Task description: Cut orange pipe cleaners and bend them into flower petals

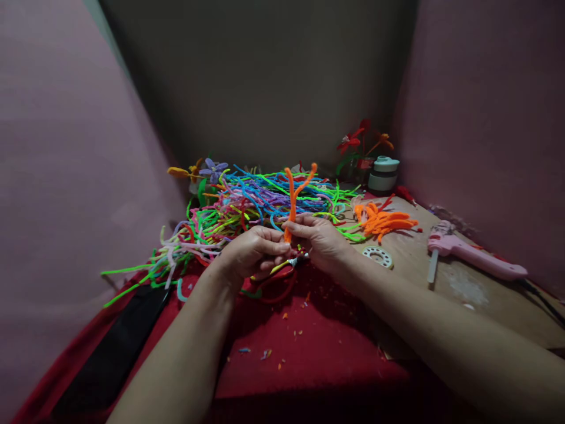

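An orange pipe cleaner (292, 203) stands upright between my two hands, its upper part split into two prongs in a Y shape. My left hand (260, 250) pinches its lower end between thumb and fingers. Slightly higher, my right hand (320, 235) pinches it from the other side. Just below the hands lies a tool with red and yellow handles (280, 274), partly covered by my left hand. Behind them spreads a big heap of multicoloured pipe cleaners (265, 197). A bunch of orange pipe-cleaner pieces (384, 221) lies to the right.
On the brown board (410, 282) at right rest a pink glue gun (477, 253) and a white ring-shaped spool (378, 257). A lidded jar (383, 175) and pipe-cleaner flowers (353, 141) stand behind. A black flat strip (117, 347) lies left on the red cloth (300, 365), which carries scraps.
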{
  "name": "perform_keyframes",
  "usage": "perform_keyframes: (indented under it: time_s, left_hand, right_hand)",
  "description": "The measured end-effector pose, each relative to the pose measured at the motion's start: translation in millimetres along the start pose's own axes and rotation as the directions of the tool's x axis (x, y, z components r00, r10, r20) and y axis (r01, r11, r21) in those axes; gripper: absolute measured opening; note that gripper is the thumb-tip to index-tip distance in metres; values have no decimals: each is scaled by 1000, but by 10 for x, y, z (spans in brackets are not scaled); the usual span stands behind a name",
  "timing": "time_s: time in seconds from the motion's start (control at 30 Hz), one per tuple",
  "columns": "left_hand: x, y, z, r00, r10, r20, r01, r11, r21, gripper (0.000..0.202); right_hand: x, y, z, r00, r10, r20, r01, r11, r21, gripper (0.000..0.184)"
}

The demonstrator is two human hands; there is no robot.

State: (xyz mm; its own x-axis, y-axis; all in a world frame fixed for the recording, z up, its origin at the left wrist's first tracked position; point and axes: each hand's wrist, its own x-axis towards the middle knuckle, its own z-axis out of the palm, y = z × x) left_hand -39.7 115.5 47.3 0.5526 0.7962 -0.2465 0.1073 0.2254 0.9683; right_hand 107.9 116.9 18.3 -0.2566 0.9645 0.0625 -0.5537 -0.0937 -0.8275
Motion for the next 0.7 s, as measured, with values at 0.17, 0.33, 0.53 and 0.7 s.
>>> perform_keyframes:
  time_s: [0.17,0.33,0.53,0.7]
  left_hand:
    - [4,-1,15,997,55,-63,-48,993,104,20]
    - [12,11,45,987,127,-100,-78,918,388,22]
    - [17,39,155,957,217,-193,-55,789,612,17]
    - [0,34,131,970,157,-185,-32,839,543,18]
  right_hand:
    - [12,-17,-7,1000,9,18,-9,1000,-4,26]
    - [6,21,5,998,-52,-25,51,999,-15,19]
    - [-8,70,54,975,-128,-183,127,992,-16,17]
    - [11,67,40,965,-177,-194,180,984,-3,16]
